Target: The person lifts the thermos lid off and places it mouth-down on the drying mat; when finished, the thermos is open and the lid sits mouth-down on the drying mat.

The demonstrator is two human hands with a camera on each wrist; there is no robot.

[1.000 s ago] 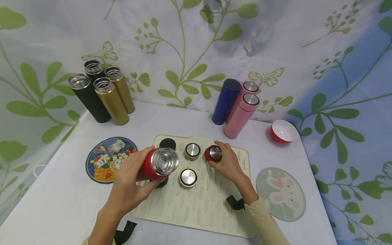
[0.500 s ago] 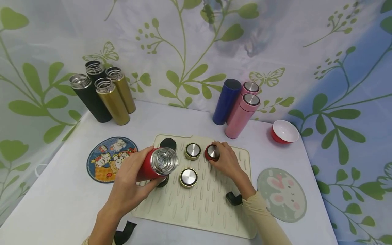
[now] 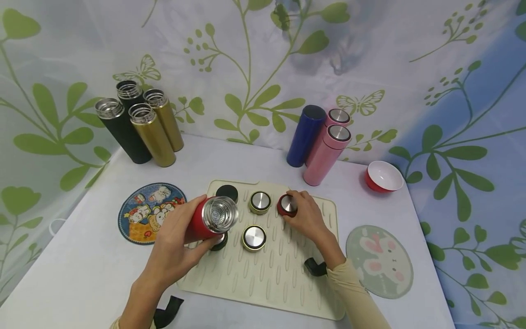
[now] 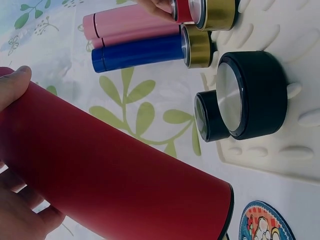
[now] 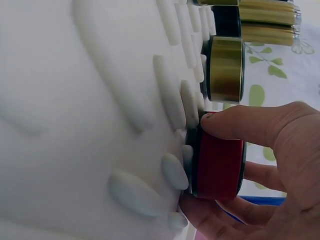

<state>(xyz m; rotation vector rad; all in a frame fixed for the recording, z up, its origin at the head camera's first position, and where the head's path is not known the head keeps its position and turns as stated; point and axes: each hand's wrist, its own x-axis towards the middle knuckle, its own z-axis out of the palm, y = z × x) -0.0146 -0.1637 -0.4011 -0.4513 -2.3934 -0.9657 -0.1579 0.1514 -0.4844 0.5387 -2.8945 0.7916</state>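
My left hand (image 3: pixel 174 244) grips a red thermos bottle (image 3: pixel 196 228) around its body, its uncapped steel mouth tilted toward the head camera and a perforated strainer visible inside. In the left wrist view the red body (image 4: pixel 120 170) fills the foreground. My right hand (image 3: pixel 307 217) pinches a red lid (image 5: pixel 220 167) with a steel top, thumb on one side and fingers on the other, right at the surface of the cream ribbed mat (image 3: pixel 263 283). Left of that lid stand two gold lids (image 3: pixel 254 238) and two black lids (image 3: pixel 227 193), one partly behind the bottle.
Uncapped black (image 3: pixel 127 135) and gold bottles (image 3: pixel 156 137) stand at the back left. A blue bottle (image 3: pixel 305 137) and two capped pink ones (image 3: pixel 322 160) stand back right, near a red-and-white bowl (image 3: pixel 384 176). Round placemats, cartoon (image 3: pixel 135 224) and rabbit (image 3: pixel 380 262), flank the mat.
The red lid in my right hand has gone from tilted to level at the mat, its steel top facing up. My left hand keeps the red thermos bottle in nearly the same place.
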